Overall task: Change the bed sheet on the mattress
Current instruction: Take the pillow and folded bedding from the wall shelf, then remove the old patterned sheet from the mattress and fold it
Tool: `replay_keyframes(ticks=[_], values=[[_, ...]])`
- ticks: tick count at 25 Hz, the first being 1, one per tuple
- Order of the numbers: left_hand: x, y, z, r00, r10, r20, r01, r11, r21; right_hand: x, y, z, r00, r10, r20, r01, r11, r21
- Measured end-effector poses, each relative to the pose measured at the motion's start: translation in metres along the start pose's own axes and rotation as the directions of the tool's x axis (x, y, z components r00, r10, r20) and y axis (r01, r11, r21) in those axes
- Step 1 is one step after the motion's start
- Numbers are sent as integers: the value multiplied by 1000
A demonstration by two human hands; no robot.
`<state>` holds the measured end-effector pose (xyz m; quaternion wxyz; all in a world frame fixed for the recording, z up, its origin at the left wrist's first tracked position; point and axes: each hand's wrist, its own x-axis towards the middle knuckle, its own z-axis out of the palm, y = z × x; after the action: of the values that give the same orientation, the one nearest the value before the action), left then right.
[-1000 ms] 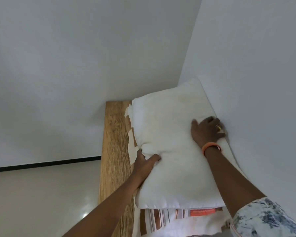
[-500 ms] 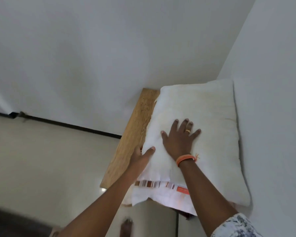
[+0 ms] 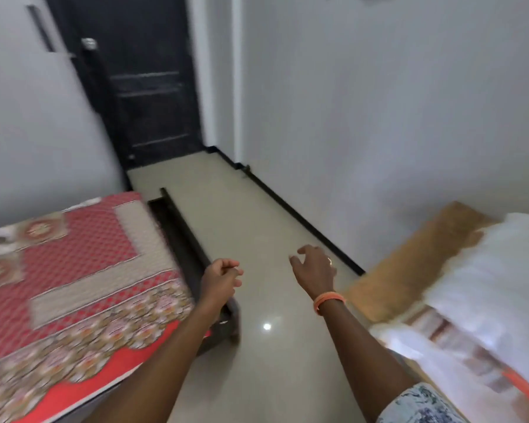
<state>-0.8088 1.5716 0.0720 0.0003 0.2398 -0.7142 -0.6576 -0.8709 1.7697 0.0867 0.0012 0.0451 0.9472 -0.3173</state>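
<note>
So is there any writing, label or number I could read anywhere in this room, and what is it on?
None can be read.
The orange strip on the striped cloth under the white pillow could be a label, but it is too blurred to tell.
The red patterned bed cover shows only ornament.

A black door (image 3: 147,96) stands beyond the glossy floor (image 3: 257,239); white pillows (image 3: 495,270), seemingly stacked, rest on a wooden surface (image 3: 409,264).

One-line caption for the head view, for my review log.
Both hands, left and right, empty over the floor between patterned mattress and white pillow.
</note>
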Motion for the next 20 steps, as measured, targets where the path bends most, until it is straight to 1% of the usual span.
replay_keyframes(ticks=[2, 4, 5, 7, 8, 9, 11, 13, 16, 18, 20], values=[[-20, -27, -101, 988, -15, -153, 10, 1000, -30, -30, -66, 63, 994, -58, 91, 49, 994, 93], [-56, -59, -216, 944, -77, -321, 56, 996, -73, -80, -142, 136, 969, -113, 218, 74, 982, 176], [-78, -75, -270, 908, -117, -403, 78, 991, -110, -108, -181, 171, 946, -150, 286, 88, 972, 217], [-123, -111, -370, 806, -200, -557, 105, 975, -198, -174, -253, 235, 878, -250, 408, 132, 946, 295], [-142, -126, -408, 759, -235, -607, 110, 965, -236, -205, -282, 262, 839, -295, 457, 151, 934, 325], [-159, -137, -441, 716, -271, -644, 109, 954, -279, -234, -308, 284, 797, -337, 502, 168, 921, 352], [-198, -161, -510, 620, -315, -719, 75, 936, -345, -299, -365, 331, 687, -425, 589, 207, 892, 403], [-229, -178, -567, 523, -346, -779, 33, 921, -387, -354, -418, 373, 587, -493, 642, 247, 865, 438], [-266, -213, -639, 389, -409, -825, -44, 887, -460, -428, -492, 437, 456, -510, 729, 261, 860, 439], [-282, -233, -681, 315, -451, -835, -60, 868, -492, -467, -536, 476, 397, -524, 754, 274, 851, 447], [-295, -252, -735, 235, -490, -840, -85, 850, -520, -512, -589, 527, 318, -520, 793, 281, 850, 445]])
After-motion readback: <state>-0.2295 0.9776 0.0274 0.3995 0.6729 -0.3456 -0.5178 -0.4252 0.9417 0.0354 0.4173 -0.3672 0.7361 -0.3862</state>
